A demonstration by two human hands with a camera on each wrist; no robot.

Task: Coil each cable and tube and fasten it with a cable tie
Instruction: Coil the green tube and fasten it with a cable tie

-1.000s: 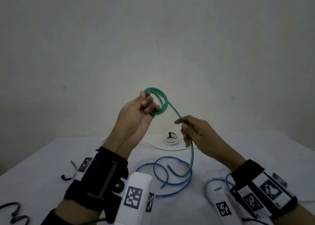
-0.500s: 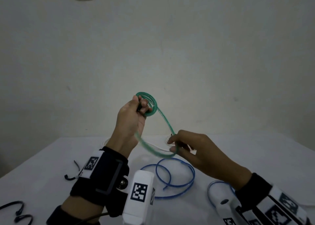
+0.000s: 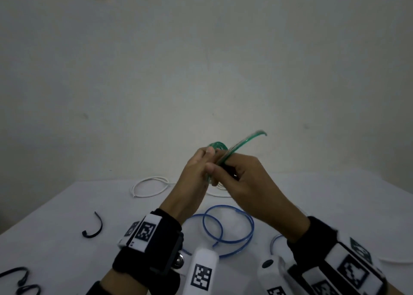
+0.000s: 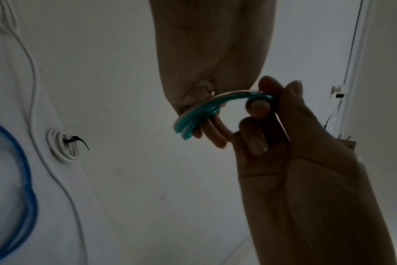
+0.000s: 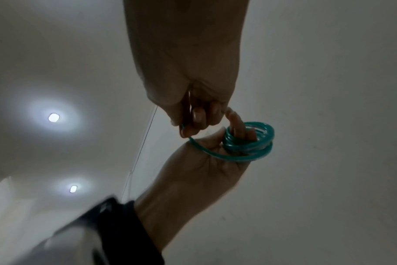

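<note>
My left hand (image 3: 194,174) grips the nearly wound green tube (image 5: 249,143); my right hand (image 3: 243,178) pinches its tail. White coil (image 4: 64,145) tied; blue tube (image 3: 230,227) untouched.

Both hands raised & touching: left hand (image 3: 196,174) fingers curled, right hand (image 3: 243,178) pinching.

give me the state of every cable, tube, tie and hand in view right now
green tube: coiled in the air, no tie seen, one end loose
left hand: grips the coil
right hand: pinches the tube
blue tube: loose loops on the table, untied
white coil: wound tight, tied with a black tie
white cable: one loose loop, untied
black ties: lying loose on the table
</note>
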